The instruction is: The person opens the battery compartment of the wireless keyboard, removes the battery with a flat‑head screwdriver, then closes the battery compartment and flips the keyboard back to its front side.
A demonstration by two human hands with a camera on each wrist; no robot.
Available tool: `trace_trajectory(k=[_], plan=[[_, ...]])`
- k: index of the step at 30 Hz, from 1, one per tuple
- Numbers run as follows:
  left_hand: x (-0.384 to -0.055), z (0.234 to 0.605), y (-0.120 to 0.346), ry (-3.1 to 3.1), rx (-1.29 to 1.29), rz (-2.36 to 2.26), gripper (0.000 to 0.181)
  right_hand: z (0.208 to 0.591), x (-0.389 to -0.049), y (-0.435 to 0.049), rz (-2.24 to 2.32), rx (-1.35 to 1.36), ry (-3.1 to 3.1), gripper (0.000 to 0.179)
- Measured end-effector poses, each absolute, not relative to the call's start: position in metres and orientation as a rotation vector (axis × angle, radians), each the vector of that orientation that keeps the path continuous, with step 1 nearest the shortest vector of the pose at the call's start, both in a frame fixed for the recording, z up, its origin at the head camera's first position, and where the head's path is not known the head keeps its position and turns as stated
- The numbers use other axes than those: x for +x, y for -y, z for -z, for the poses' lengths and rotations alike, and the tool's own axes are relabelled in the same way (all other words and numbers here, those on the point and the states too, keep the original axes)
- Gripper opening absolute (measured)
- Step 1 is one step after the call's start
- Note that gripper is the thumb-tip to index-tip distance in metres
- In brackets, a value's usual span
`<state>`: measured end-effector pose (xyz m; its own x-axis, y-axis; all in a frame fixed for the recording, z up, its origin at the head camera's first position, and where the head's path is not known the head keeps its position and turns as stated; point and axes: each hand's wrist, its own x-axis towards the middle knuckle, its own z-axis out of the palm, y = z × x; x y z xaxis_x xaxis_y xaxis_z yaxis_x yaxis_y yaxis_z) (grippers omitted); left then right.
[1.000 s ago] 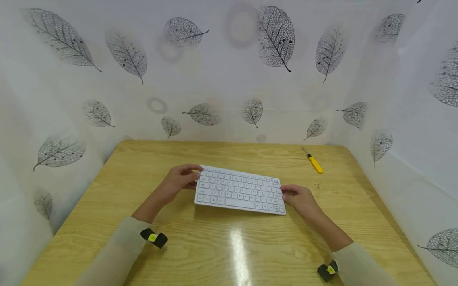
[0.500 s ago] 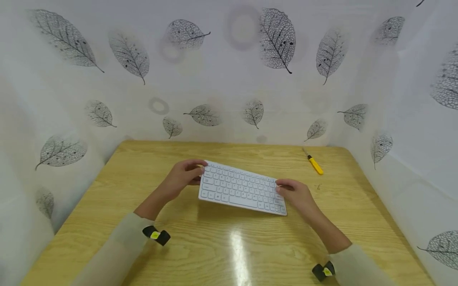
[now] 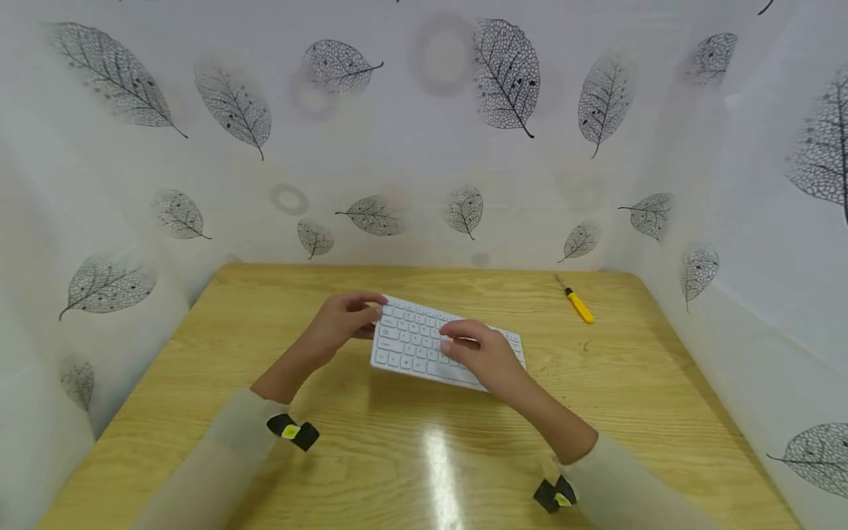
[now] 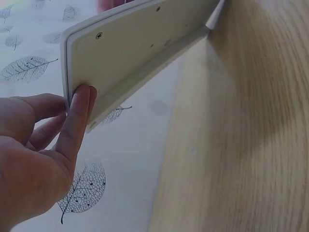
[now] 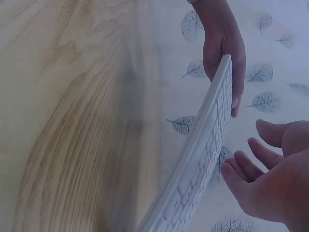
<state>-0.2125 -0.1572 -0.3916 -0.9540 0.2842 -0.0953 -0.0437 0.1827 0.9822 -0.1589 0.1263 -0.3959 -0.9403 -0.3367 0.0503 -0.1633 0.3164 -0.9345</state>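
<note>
A white keyboard (image 3: 411, 340) is tilted above the table, its left end raised. My left hand (image 3: 331, 330) pinches that end between thumb and fingers. The left wrist view shows the pale underside of the keyboard (image 4: 130, 53) with a small screw, and fingers pressed against it; its far corner seems to reach the tabletop. Over the keys, my right hand (image 3: 486, 357) hovers with relaxed, slightly bent fingers. In the right wrist view a gap shows between the right hand (image 5: 275, 179) and the key side of the keyboard (image 5: 203, 150), and nothing is in its grasp.
A screwdriver (image 3: 579, 305) with a yellow handle lies at the back right of the wooden table (image 3: 344, 456). Small dark specks (image 3: 585, 345) dot the wood in front of it. White cloth (image 3: 411, 147) printed with leaves encloses the back and sides.
My right hand has let go of the keyboard's right end and moved left over the keys. The left end has risen slightly, still pinched by my left hand.
</note>
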Motion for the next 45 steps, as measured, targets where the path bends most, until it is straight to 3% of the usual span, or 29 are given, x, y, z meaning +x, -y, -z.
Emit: trace_trajectory(k=[4, 17, 27, 45], plan=[[-0.213, 0.387, 0.153, -2.206, 0.243, -1.858, 0.032, 0.388, -0.158, -0.106, 1.645, -0.611, -2.486, 0.033], [-0.211, 0.361, 0.141, -2.217, 0.316, -1.89, 0.031, 0.367, -0.158, -0.069, 1.499, -0.704, -2.589, 0.04], [-0.211, 0.336, 0.142, -2.238, 0.396, -1.929, 0.03, 0.351, -0.161, -0.063, 1.52, -0.728, -2.567, 0.053], [-0.212, 0.288, 0.134, -2.379, 0.446, -1.742, 0.035, 0.321, -0.164, -0.073, 1.617, -0.735, -2.493, 0.051]])
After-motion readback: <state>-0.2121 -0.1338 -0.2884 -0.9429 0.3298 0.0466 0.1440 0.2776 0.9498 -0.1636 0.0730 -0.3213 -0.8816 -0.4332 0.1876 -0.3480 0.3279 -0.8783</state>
